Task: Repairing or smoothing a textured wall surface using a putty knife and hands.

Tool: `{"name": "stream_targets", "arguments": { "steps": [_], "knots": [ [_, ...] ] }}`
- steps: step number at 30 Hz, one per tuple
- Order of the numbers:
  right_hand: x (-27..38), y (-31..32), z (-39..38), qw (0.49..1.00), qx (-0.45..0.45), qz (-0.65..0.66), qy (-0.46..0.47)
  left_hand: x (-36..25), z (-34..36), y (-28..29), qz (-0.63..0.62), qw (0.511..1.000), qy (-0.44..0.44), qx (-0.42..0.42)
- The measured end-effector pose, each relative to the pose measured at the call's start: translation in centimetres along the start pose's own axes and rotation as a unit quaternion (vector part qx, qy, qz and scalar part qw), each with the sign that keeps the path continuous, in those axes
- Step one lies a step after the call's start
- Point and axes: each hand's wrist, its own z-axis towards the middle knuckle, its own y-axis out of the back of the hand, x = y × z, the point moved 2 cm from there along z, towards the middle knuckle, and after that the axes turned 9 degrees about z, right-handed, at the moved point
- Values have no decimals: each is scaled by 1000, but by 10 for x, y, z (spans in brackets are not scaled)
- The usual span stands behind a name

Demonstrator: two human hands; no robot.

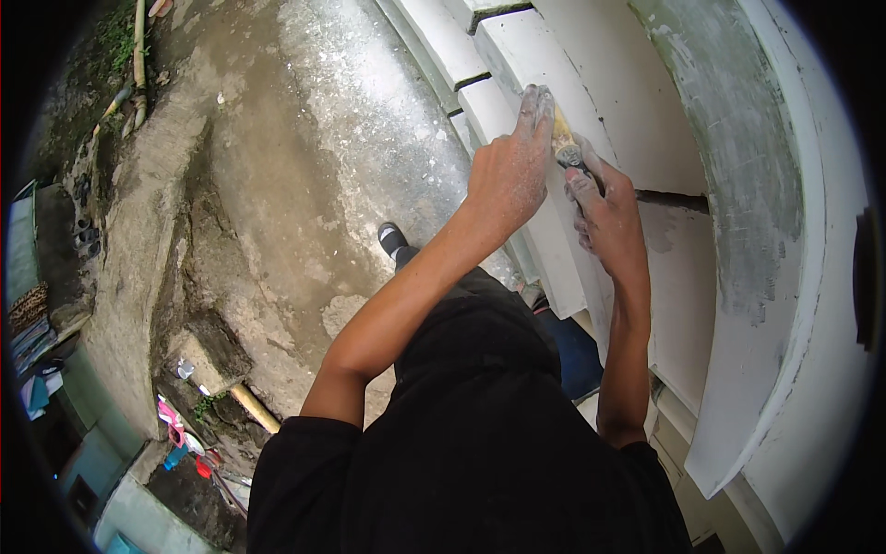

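My right hand (611, 217), dusted with white, is closed round the dark handle of a small brush-like tool (564, 138) with a yellowish flat end. I cannot tell its exact kind. The yellowish end points away from me, against the white stepped ledge (523, 46). Just left of it, my left hand (509, 171) lies on the ledge with its fore and middle fingers stretched out, close to the tool's end. White powder coats those fingertips, and the other fingers of that hand are partly hidden.
Dark gaps cut across the ledge. To the right stand a white wall (637, 92) and a curved panel smeared grey-green (738, 166). White-spattered concrete (369, 102) lies below at left, where my sandaled foot (392, 238) stands. A concrete block (210, 355) and pipe sit lower left.
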Motion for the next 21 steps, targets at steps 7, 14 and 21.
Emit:
{"name": "stream_targets", "arguments": {
  "steps": [7,14,21],
  "knots": [
    [3,2,4,1000,2,12,-3,1,2,-1,-18,1000,-18,-16],
    [5,13,-9,999,-5,32,-38,-11,-3,-1,-13,1000,-24,10],
    [1,11,-16,1000,7,21,-16,-15,-10,4,-15,1000,-12,22]
  ]
}}
